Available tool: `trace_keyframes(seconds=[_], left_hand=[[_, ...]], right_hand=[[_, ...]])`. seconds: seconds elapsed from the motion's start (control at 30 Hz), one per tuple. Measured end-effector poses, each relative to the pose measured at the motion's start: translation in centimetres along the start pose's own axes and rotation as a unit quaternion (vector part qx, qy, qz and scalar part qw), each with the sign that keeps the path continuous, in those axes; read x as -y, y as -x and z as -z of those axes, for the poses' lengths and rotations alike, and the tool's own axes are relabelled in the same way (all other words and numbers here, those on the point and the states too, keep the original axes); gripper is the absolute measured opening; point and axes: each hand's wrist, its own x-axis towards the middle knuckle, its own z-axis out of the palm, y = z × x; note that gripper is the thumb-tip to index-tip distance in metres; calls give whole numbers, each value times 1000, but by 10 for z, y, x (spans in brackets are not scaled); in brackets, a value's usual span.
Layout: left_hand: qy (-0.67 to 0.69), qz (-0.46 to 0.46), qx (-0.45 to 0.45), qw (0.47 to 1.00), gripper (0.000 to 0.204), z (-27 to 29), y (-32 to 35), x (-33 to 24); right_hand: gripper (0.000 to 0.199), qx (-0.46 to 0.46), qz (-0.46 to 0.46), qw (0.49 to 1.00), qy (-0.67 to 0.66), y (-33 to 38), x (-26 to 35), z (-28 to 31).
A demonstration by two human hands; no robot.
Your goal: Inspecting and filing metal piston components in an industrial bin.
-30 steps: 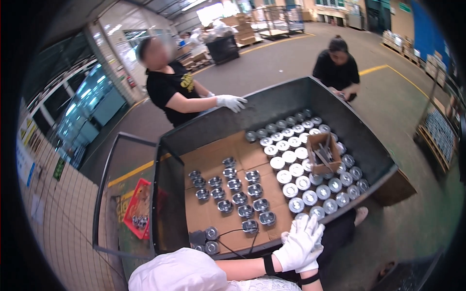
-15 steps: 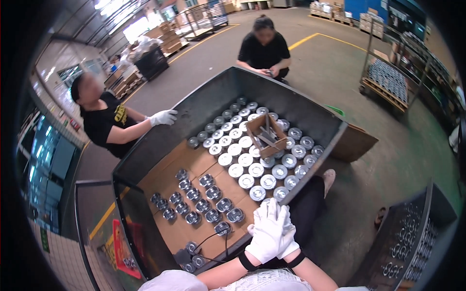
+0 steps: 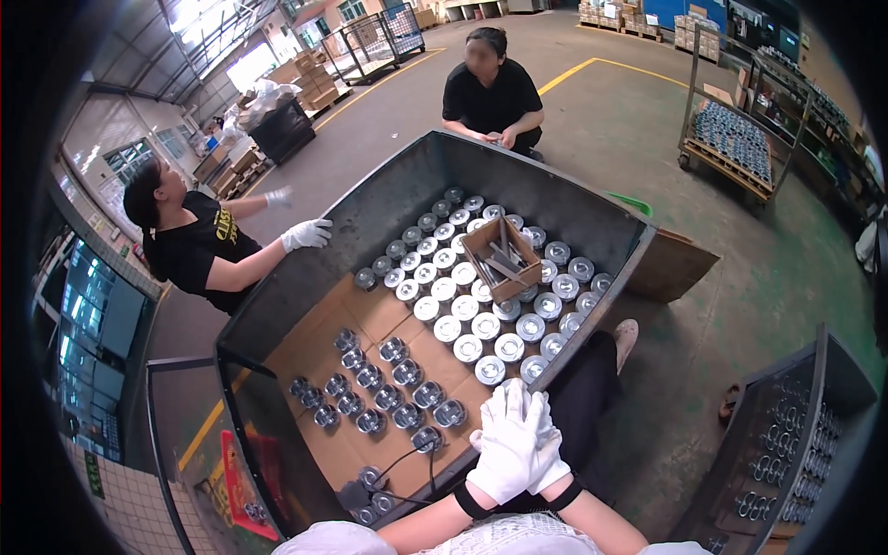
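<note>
Both my hands wear white gloves and rest together at the near edge of a grey metal bin (image 3: 370,185). My left hand (image 3: 507,453) lies on top, its fingers stretched forward over my right hand (image 3: 548,453), whose fingers are mostly covered. No held object shows in either. Just beyond my fingertips, rows of silver pistons (image 3: 486,326) stand crown up in the bin. Another group of pistons (image 3: 388,398), with their open sides showing, sits on cardboard (image 3: 314,324) at the left. An open cardboard box (image 3: 504,287) of flat metal strips rests on the upright pistons.
A black cord (image 3: 398,455) crosses the bin's near left corner. A co-worker (image 3: 199,236) stands left, one gloved hand on the rim; another person (image 3: 490,92) crouches beyond. At right are a bin of metal parts (image 3: 772,453) and a loaded rack trolley (image 3: 735,143). A red crate (image 3: 245,481) stands lower left.
The left co-worker's head has turned, and that person's other gloved hand is now raised and blurred. The crouching person's head has lifted. My hands stay together at the edge.
</note>
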Motion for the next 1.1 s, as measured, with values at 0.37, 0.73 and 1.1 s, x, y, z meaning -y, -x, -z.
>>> trace_keyframes(seconds=[0.37, 0.73, 1.1], left_hand=[[15, 18, 7, 1000, 78, -7, 1, 4], [5, 39, 26, 999, 76, -7, 1, 4], [25, 43, 9, 999, 76, -4, 3, 3]], right_hand=[[63, 20, -7, 1000, -15, -2, 0, 8], [62, 16, 17, 1000, -5, -2, -2, 7], [63, 59, 23, 995, 82, 1, -1, 2]])
